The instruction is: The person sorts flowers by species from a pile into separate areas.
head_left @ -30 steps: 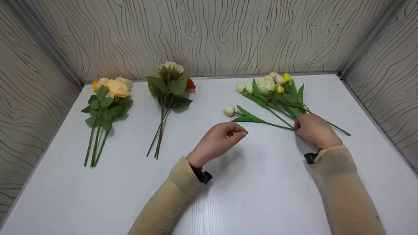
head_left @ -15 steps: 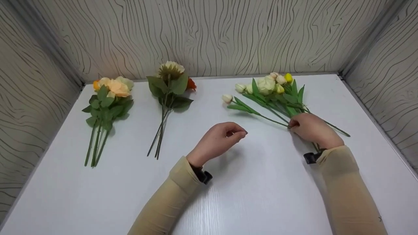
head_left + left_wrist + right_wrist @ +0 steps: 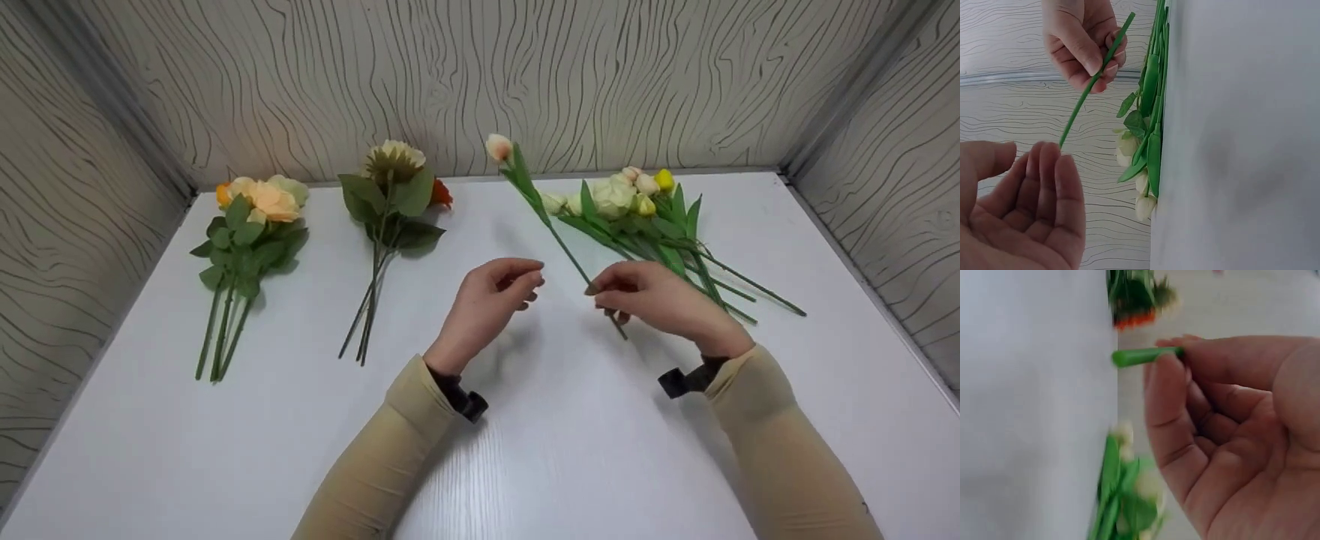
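Note:
My right hand (image 3: 660,300) pinches the green stem of a pale pink tulip (image 3: 499,148) between thumb and fingers. The tulip is raised and tilted, its bloom up and to the left, the stem's lower end sticking out below the fingers. In the right wrist view that stem end (image 3: 1134,357) pokes out past the thumb. My left hand (image 3: 487,311) hovers beside it over the table, fingers loosely bent and holding nothing. The left wrist view shows its fingers (image 3: 1069,191) close to the stem (image 3: 1081,101), with a gap between thumb and fingers.
Right of the raised tulip lies a pile of white, pink and yellow flowers (image 3: 611,196) with green leaves. Peach roses (image 3: 270,202) lie at the far left of the white table (image 3: 570,450). Between them is a bunch with a cream flower (image 3: 394,159) and a red one (image 3: 440,193).
The right hand has drawn the tulip out from beside the pile, moving left and lifting it so the bloom points up. The left hand has risen slightly and its fingers have spread a little.

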`<state>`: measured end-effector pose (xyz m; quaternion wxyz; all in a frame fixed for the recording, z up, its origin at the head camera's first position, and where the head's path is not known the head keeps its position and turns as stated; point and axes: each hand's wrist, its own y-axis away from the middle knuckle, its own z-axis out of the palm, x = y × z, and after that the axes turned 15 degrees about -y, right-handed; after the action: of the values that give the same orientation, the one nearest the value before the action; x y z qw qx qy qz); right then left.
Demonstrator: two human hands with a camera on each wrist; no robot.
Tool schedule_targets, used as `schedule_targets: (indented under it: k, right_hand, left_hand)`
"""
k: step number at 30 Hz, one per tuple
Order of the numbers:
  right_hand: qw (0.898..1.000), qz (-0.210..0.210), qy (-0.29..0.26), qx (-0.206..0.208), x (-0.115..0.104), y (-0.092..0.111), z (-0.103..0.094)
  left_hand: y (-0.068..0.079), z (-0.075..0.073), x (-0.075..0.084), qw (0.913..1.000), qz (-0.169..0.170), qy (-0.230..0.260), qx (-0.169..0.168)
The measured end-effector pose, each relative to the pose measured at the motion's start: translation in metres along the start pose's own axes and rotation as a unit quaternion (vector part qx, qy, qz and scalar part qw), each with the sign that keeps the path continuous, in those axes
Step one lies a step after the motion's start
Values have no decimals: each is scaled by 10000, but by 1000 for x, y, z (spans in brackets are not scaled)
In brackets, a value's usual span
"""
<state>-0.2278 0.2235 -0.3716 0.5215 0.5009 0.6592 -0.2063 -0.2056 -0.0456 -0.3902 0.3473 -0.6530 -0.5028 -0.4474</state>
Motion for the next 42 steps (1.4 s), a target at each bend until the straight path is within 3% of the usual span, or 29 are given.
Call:
schedule_targets:
  k: [5,8,14,22,27,37,42]
  right_hand:
    - [9986,-258,-419,-199,-14,0,35]
    - [9973,-450,-500,-278,-17,0,49]
    - [9945,-626,-673,-509,-16,-2,61]
    - [9877,-426,-1115,-1015,-12,-4,68]
    - [9861,-452,-1250,-997,-12,-4,72]
    - [9870,-417,-1191,-995,-11,-5,74]
    - [9907,-598,-991,-711,-17,-3,58]
  left_hand:
    - [-3,-5,-2,9959,-27,596,686]
    - [-4,-7,-3,9915,72,971,866]
    - [-4,-8,-1,9868,103,1390,826]
    - [-3,-12,3,9810,241,1667,960]
    - [-2,-13,2,9791,229,1789,939]
    - [-3,-13,-2,9844,160,1514,876]
    - [-10,-23,-9,9910,-288,1152,626]
